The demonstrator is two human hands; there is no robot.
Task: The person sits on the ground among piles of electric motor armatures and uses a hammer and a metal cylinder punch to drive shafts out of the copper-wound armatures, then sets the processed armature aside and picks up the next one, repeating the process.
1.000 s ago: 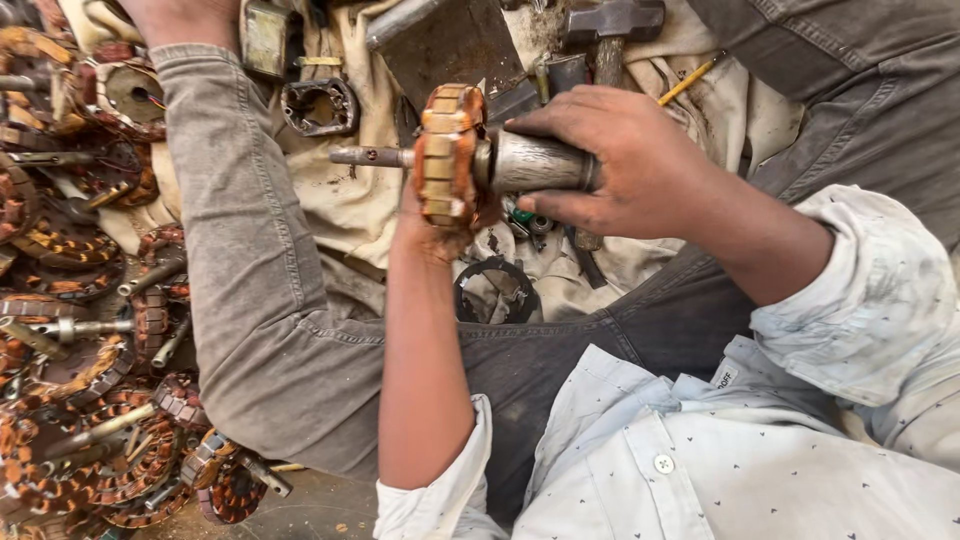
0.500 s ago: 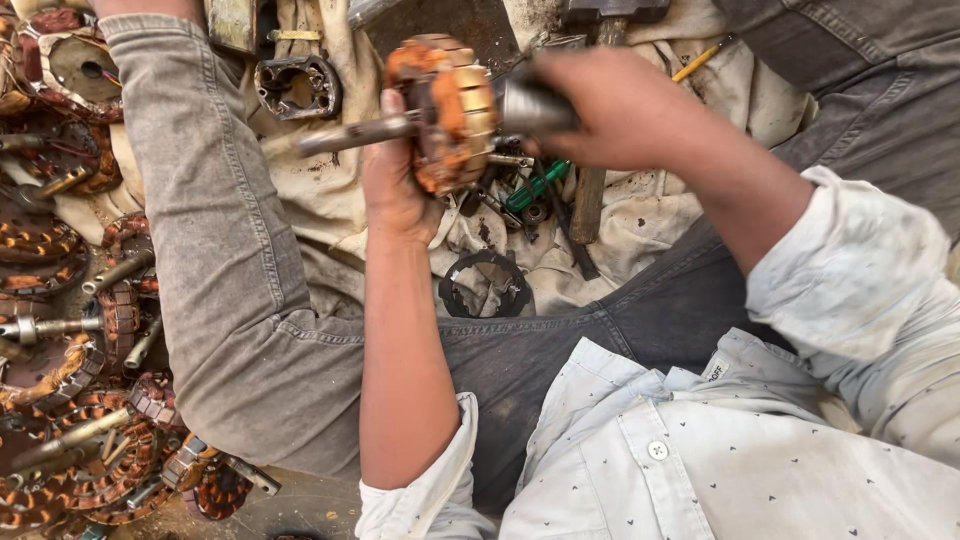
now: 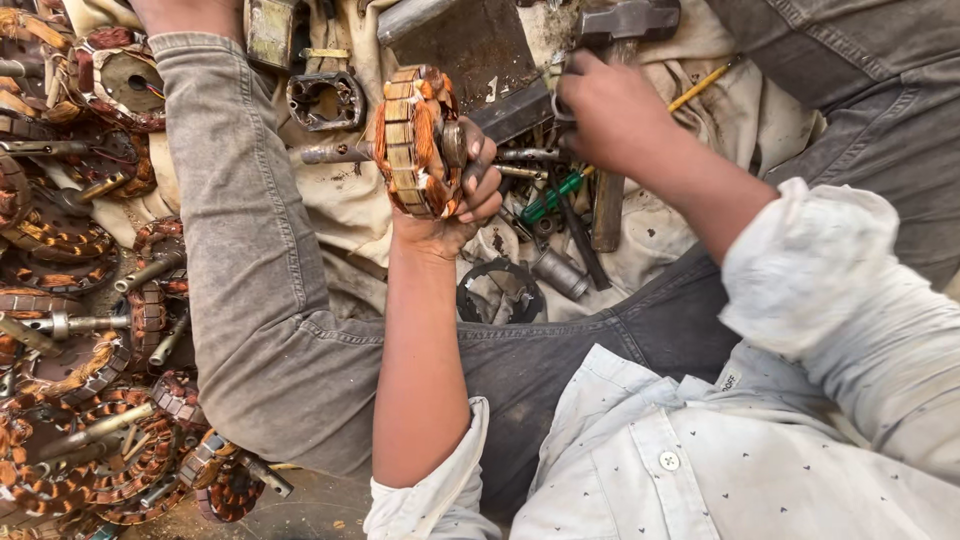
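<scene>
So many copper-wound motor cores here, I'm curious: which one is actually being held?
The copper-wound motor core with a steel shaft, gripped upright in the left hand above the cloth. All the other wound cores lie untouched in a heap on the floor beside the person's leg.

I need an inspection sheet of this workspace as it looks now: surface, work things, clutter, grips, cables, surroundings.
Surface: stained beige cloth spread between the person's legs.
Work things: copper-wound motor armature with steel shaft, held upright in the left hand.
Clutter: hammer, green-handled screwdriver, dark metal ring, metal block, yellow pencil.
Grips: left hand closed on the armature; right hand is among the tools near the hammer, its hold unclear.
Cables: nothing seen.
Surroundings: pile of copper-wound armatures beside the left leg.
</scene>
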